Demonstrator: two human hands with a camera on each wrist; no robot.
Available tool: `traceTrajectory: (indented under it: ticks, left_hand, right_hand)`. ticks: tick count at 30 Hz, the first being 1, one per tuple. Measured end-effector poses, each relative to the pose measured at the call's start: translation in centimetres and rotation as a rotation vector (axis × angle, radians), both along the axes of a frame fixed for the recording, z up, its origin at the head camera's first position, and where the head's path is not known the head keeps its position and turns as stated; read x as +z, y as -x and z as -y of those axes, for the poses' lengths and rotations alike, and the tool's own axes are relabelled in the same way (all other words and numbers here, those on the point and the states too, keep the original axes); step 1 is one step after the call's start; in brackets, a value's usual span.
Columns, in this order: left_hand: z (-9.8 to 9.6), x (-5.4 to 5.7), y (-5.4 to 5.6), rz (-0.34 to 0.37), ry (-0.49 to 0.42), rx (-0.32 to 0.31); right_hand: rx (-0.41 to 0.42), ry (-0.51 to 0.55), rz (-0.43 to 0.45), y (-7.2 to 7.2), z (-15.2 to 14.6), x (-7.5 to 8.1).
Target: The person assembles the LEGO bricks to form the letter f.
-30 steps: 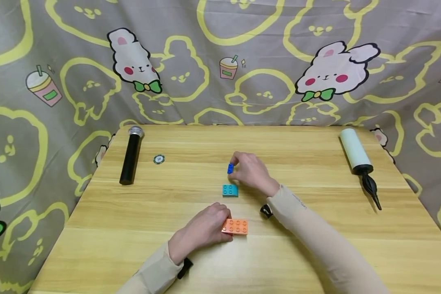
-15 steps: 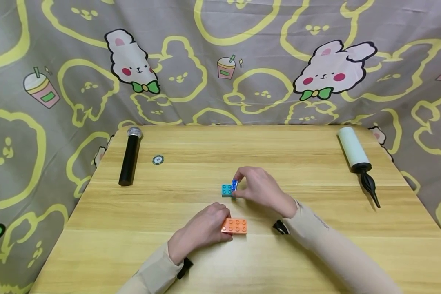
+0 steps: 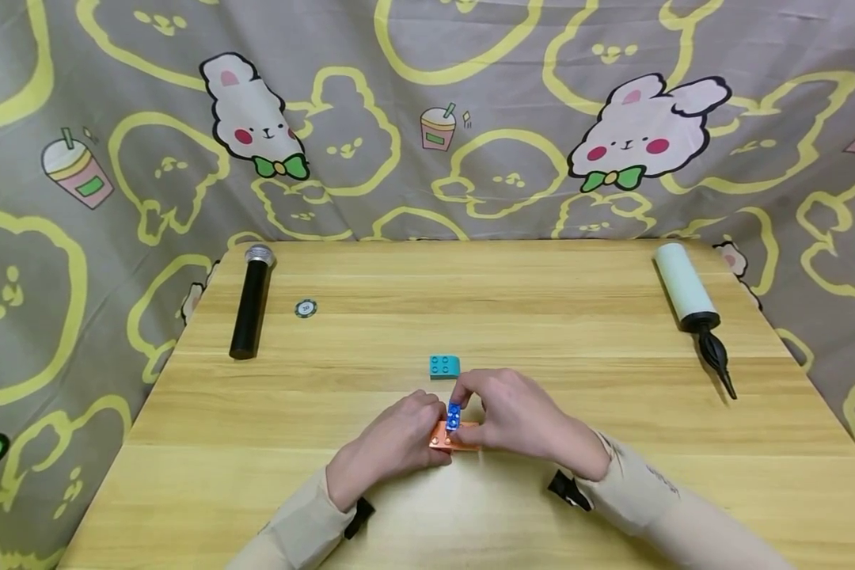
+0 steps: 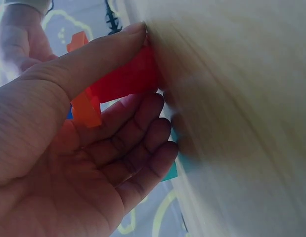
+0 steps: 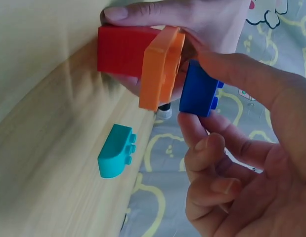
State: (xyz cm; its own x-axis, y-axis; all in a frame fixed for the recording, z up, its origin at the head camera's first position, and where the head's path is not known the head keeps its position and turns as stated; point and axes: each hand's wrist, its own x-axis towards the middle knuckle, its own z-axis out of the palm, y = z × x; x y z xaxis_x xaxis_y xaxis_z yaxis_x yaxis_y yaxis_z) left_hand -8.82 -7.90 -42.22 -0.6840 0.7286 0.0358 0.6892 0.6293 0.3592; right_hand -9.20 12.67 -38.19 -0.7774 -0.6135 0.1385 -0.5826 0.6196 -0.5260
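Note:
My left hand (image 3: 392,445) grips a red toy brick (image 5: 124,50) between thumb and fingers, low at the table. On top of the red brick sits a flat orange brick (image 5: 153,71), wider than the red one, with studs. Thumb and fingertips of my right hand (image 3: 523,419) pinch a small blue brick (image 5: 197,90). In the right wrist view a narrow gap parts the blue brick from the orange studs. A teal brick (image 3: 444,366) with one rounded end lies on the table just beyond both hands.
On the wooden table (image 3: 370,317), a black microphone (image 3: 250,309) and a round chip (image 3: 305,308) lie at the left. A pale green hand pump (image 3: 686,285) with a black nozzle lies at the right. A patterned curtain (image 3: 370,190) hangs behind the table.
My right hand has brought the blue brick toward me, from beyond the teal brick, past it, to over the orange brick. My left hand has kept its place and grip.

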Motion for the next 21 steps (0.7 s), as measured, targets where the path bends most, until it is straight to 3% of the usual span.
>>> traceTrajectory:
  ticks: [7,21]
  left_hand:
    - [-0.01,0.01,-0.04,-0.019,-0.035,-0.011]
    - [0.04,-0.22,-0.11,-0.067,-0.079,-0.043]
  right_hand:
    - [0.07,0.008,-0.021,-0.31,0.12,-0.26]
    - [0.098,0.018,-0.045,-0.53,0.5,-0.63]
